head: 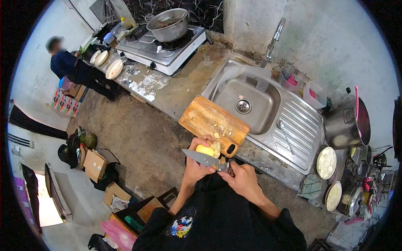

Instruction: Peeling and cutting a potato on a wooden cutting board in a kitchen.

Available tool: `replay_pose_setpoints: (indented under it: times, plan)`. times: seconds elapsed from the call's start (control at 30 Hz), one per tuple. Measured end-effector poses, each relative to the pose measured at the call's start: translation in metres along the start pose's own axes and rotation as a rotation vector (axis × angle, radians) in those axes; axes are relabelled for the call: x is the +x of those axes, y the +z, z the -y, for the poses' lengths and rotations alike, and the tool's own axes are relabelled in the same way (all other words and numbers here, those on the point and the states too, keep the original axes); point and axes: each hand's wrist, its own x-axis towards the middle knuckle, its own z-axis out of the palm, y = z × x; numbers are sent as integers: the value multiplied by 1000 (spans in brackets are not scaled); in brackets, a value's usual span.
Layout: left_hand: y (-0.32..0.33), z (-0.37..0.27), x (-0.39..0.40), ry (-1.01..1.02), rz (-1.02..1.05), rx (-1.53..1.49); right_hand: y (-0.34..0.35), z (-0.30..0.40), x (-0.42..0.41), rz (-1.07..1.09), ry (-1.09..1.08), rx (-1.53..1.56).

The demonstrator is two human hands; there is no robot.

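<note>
My left hand is closed around a yellow, partly peeled piece of produce, perhaps a potato; its exact kind is unclear. My right hand grips the handle of a kitchen knife, whose broad blade points left and lies across the near side of the produce. Bits of food cling to the blade near the handle. Just beyond both hands, a wooden cutting board with a handle slot lies tilted at the counter edge, partly over the sink rim. Small pale scraps are scattered on its near right part.
A steel sink with a faucet lies beyond the board. A gas stove bears a large pot. Plates and a big pot stand right. Another person stands far left; boxes sit on the floor.
</note>
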Motion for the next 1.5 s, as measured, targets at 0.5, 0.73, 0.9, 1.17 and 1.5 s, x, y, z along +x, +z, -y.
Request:
replay_pose_setpoints:
  times: [0.5, 0.73, 0.9, 1.17, 1.5]
  plan:
    - [0, 0, -4, -38, -49, -124, 4, 6, 0, -101, -51, -118]
    - [10, 1, -6, -84, -45, -82, 2, 3, 3, -156, -67, -131]
    - [8, -3, 0, -34, -20, -227, 3, 4, 0, -112, -88, -72]
    - [-1, -12, 3, -127, -127, -408, 0, -2, 1, 11, 25, 72]
    - [-7, -16, 0, -281, -151, -580, -9, -24, 16, -85, 216, 170]
